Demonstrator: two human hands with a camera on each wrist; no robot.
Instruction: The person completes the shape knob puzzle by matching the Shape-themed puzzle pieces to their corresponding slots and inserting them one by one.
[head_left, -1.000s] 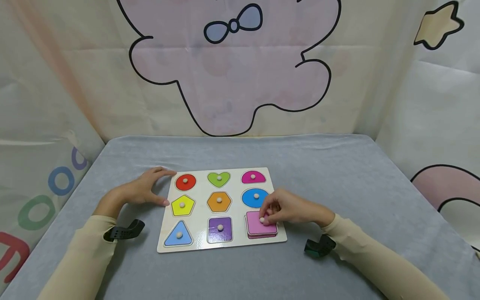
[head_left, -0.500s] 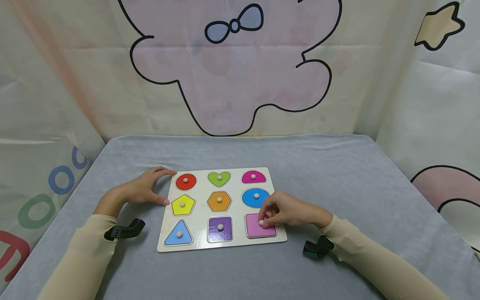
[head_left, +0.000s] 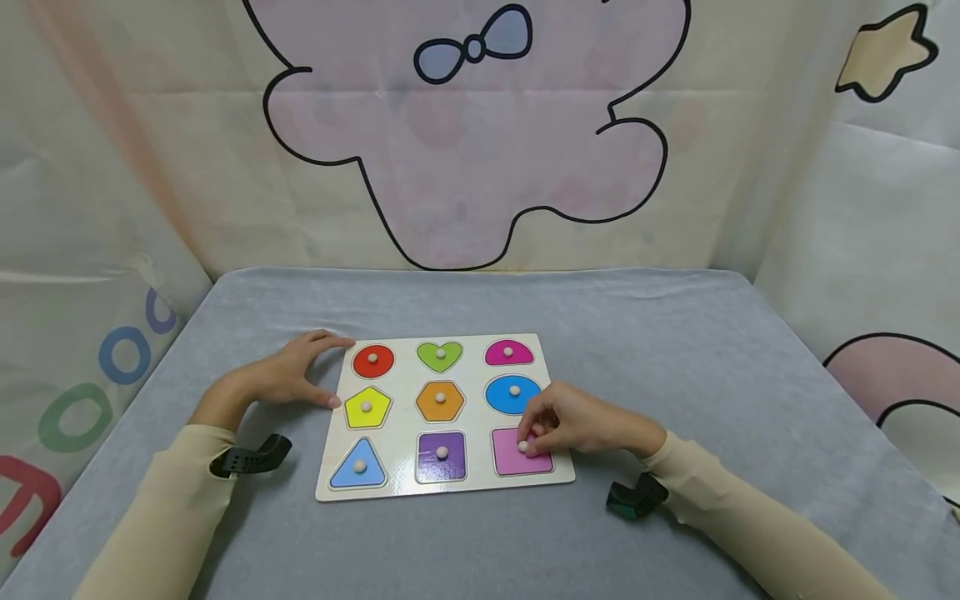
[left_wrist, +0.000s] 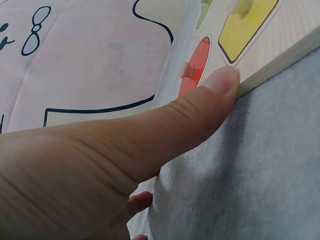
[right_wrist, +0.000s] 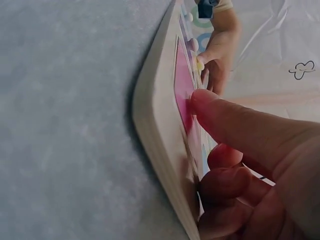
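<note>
A white wooden peg puzzle board (head_left: 390, 450) lies flat on the table, with colored knobbed pieces in its recesses. At its near right corner my right hand (head_left: 581, 421) pinches the small knob of the pink square piece (head_left: 532, 464), which sits level in its recess. In the right wrist view the thumb (right_wrist: 230, 117) is against that knob and the other fingers are curled. My left hand (head_left: 288, 371) steadies the board's left edge with its thumb (left_wrist: 200, 107) and fingertips, the fingers fairly straight. Beside the pink piece is a purple square piece (head_left: 431, 471).
The other pieces include a blue triangle (head_left: 352, 477), a yellow pentagon (head_left: 375, 417), an orange hexagon (head_left: 453, 408), a blue oval (head_left: 498, 402) and a red one (head_left: 363, 368). Grey cloth (head_left: 480, 550) covers the table. Printed curtains (head_left: 465, 150) hang behind it and at both sides.
The pink square piece, earlier tilted and raised above the board, has gone down into its recess under my right hand. My left hand stays at the board's left edge.
</note>
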